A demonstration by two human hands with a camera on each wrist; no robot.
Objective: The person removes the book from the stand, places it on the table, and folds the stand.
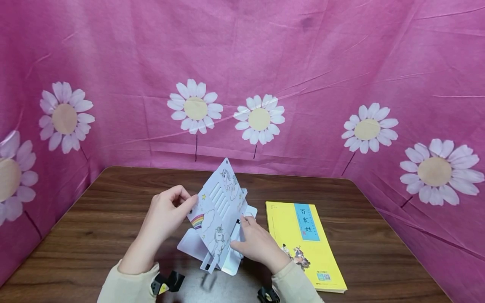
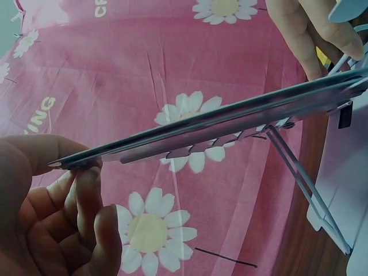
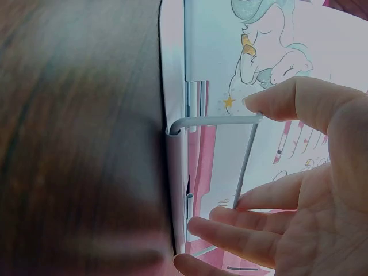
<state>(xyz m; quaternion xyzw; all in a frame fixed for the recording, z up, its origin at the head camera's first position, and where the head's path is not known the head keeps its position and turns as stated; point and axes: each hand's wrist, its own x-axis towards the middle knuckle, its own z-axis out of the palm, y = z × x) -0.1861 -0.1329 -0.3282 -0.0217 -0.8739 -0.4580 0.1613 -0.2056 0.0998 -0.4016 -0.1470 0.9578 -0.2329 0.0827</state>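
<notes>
A white book stand (image 1: 217, 219) with unicorn and rainbow prints stands on the table, its slotted panel tilted up from the base (image 1: 193, 244). My left hand (image 1: 163, 214) pinches the panel's left corner between thumb and fingers, the other fingers curled below it in the left wrist view. Low on the right side, my right hand (image 1: 261, 244) is at the stand. In the right wrist view its thumb and a finger pinch the two corners of a grey wire support (image 3: 218, 121) hinged at the base edge. Another wire prop (image 2: 307, 187) runs behind the panel in the left wrist view.
A yellow book (image 1: 278, 221) with a blue title label lies just right of the stand, close to the right forearm. Brown wood-grain table (image 1: 125, 198) lies beneath everything. A pink cloth (image 1: 303, 50) with white daisies hangs behind and at both sides.
</notes>
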